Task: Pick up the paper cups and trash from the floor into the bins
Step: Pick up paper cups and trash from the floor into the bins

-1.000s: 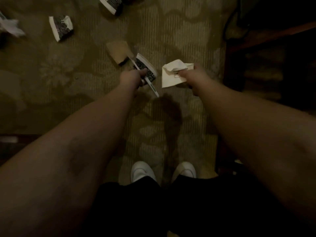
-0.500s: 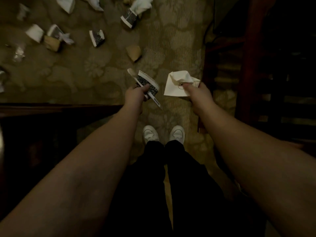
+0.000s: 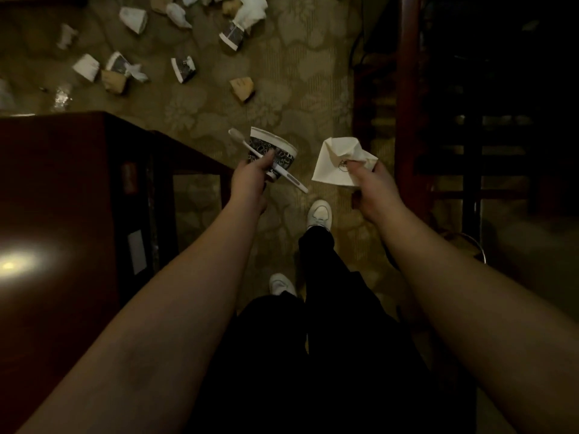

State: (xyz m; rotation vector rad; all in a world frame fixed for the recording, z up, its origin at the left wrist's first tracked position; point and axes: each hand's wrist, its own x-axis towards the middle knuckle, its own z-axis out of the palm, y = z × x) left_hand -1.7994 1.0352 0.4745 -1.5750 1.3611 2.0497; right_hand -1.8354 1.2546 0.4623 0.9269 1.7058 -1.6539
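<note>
The carpet (image 3: 282,98) takes up most of the view, and most of the job is left on it: litter lies scattered across its far left part. A dark wooden table (image 3: 62,189) fills the near left, and dark furniture (image 3: 470,158) stands along the right. No bin shows anywhere in view, so where the load must go cannot be told from here.

On the far floor lie several paper cups, among them a patterned cup (image 3: 232,35) with tissue stuffed in its mouth, a smaller patterned cup (image 3: 183,68) left of centre, and a white cup (image 3: 86,67) further left. A brown scrap of cardboard (image 3: 242,88) lies nearest the person, and crumpled tissues (image 3: 180,15) sit at the far edge. All of these are untouched.

Only a small share is in hand. The left hand (image 3: 252,180) has its fingers curled round a patterned paper cup (image 3: 272,151) and clamps a white toothbrush (image 3: 266,159) against it. The right hand (image 3: 368,183) pinches a crumpled white napkin (image 3: 340,161) between thumb and fingers. Both loads are held above the floor, near the table corner, not yet binned. I judge the task early: one load gathered, many more trips ahead.
</note>
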